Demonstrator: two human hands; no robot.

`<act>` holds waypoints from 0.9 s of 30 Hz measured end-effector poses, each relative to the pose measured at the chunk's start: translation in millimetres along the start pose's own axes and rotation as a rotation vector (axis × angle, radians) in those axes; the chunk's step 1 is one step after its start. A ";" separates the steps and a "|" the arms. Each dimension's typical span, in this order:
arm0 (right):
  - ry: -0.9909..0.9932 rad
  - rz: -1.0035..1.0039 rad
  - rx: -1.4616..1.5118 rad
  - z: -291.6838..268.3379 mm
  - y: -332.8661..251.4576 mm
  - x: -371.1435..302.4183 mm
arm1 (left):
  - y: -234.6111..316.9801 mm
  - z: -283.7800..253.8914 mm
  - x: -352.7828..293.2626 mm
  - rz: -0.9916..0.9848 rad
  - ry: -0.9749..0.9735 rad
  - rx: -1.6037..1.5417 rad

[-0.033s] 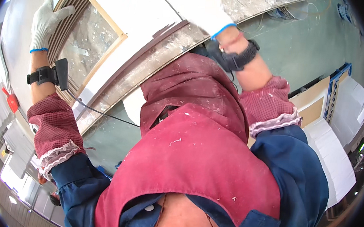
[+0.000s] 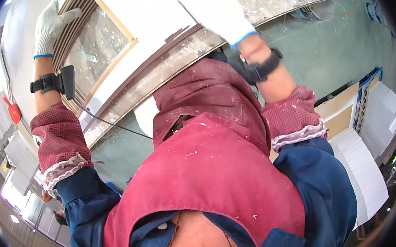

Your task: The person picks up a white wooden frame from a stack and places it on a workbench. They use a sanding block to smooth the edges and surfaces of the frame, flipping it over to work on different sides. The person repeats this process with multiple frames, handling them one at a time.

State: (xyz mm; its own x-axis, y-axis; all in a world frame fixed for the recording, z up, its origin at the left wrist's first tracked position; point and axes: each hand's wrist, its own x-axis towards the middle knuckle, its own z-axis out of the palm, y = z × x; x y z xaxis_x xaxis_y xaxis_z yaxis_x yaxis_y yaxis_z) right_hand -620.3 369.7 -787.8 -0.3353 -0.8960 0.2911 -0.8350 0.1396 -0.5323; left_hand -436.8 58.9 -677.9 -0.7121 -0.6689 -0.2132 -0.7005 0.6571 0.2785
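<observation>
My left hand (image 2: 51, 26), in a white knit glove with a blue cuff edge, grips the left side of a white frame panel (image 2: 137, 5). Its thumb reaches over that side into the rectangular opening, and the other fingers are partly hidden. Layered brown edges (image 2: 77, 21) line the opening, as of several stacked frames. My right hand (image 2: 219, 15), gloved alike, lies over the right end of the white panel. Glare and blur wash out its fingers, and whether it holds anything is not visible.
A worn, paint-spotted table (image 2: 205, 44) carries the panels, its edge close to my apron. A black cable (image 2: 117, 126) runs from my left wrist strap (image 2: 51, 83). White sheets and cardboard (image 2: 361, 170) stand by a blue rack at right. A red object (image 2: 13, 111) is at left.
My right hand and wrist have shifted slightly to the right and nearer to me. The left hand stays nearly in place on the frame's side.
</observation>
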 end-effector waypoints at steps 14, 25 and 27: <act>-0.106 0.005 0.003 -15.0 -3.1 -4.0 | -0.2 2.1 -0.4 -0.024 0.010 -0.033; -0.283 -0.056 -0.011 4.3 42.8 84.5 | 16.6 -1.8 5.1 0.025 0.005 0.041; -0.070 0.219 0.563 -25.5 30.6 54.3 | 6.5 -1.4 -9.1 -0.054 0.008 0.011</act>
State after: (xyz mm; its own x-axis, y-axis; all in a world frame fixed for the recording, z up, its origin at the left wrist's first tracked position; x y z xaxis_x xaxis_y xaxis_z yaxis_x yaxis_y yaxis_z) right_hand -675.2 336.1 -768.0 -0.4277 -0.8999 0.0845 -0.3841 0.0963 -0.9182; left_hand -434.8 68.7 -672.8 -0.6726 -0.7064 -0.2207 -0.7387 0.6232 0.2567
